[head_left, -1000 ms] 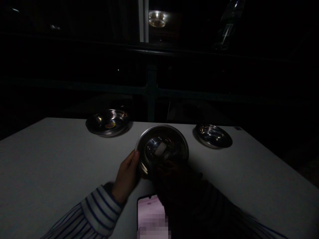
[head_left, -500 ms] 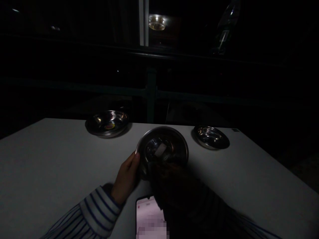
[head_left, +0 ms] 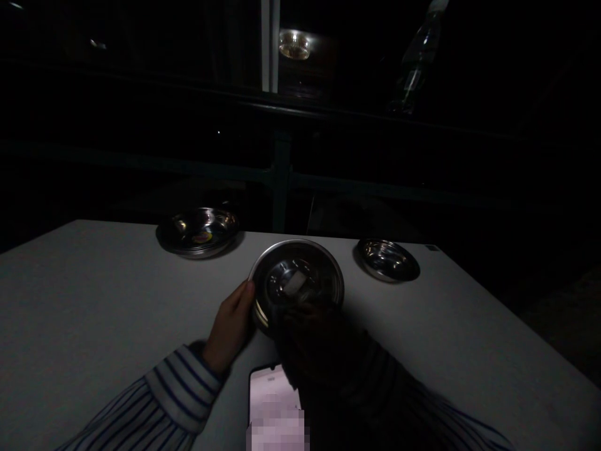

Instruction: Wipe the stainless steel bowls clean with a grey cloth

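Observation:
My left hand (head_left: 230, 326) is closed on the left rim of a shiny steel bowl (head_left: 333, 269), thumb on the edge. The bowl is tilted so its inside faces me, and a pale rectangular reflection or label shows at its bottom. In deep shadow, my right hand (head_left: 323, 338) is at the bowl's lower inside. It seems closed around a dark cloth (head_left: 287, 357) whose edge hangs below the rim; its fingers are hardly visible. Below the bowl lies a phone (head_left: 273, 383) with a lit screen, partly covered by the right hand and cloth.
On the white table (head_left: 117, 300), a stack of steel bowls (head_left: 200, 250) stands at the back left. Another steel bowl or small stack (head_left: 387, 260) is at the back right. Beyond the far edge are dark rails (head_left: 282, 169) and a plastic bottle (head_left: 416, 62).
The view has shifted slightly, so the table things appear a little further left. The left hand keeps its hold on the bowl, and the right hand stays at its lower inside.

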### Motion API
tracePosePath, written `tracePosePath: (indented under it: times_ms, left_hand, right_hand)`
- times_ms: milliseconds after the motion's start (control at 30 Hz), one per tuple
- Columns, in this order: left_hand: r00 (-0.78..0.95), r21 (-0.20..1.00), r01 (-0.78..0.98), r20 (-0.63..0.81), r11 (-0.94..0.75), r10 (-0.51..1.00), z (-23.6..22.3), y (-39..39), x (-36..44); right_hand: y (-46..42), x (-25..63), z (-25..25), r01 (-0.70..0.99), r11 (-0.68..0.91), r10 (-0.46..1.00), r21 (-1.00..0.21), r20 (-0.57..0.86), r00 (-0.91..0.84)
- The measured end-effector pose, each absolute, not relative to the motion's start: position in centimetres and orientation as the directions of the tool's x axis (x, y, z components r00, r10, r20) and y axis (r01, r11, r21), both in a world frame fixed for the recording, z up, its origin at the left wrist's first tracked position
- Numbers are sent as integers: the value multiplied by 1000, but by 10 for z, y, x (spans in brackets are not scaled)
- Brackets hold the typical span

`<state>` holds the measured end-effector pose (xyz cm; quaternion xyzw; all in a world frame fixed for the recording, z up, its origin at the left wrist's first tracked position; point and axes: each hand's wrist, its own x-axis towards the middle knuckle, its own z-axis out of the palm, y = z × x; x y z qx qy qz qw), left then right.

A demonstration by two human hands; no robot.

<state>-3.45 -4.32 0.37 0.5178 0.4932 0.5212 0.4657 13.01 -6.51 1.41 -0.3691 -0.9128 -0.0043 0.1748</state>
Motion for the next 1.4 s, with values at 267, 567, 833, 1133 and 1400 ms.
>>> tracePosePath:
  times_ms: [267,567,833,1133,1400]
  left_hand:
    - [25,992,45,114,-115,993,4,-44,-32]
    - [-28,996,20,89,-89,996,8,-42,-32]
    - [-14,997,-11,78,-78,997,3,-44,-32]
    - [75,994,3,105,-106,992,6,-45,-28]
    - [17,994,3,107,-107,994,5,-43,-31]
  right_hand:
    - [-54,117,1,623,774,609,-113,405,-682]
    - [-62,134,17,662,743,662,-100,253,-705]
    - [-52,118,-1,596,791,598,-136,376,-708]
    - [-50,116,-3,562,821,537,-102,470,-700]
    - [-58,138,15,623,774,628,-113,269,-730]
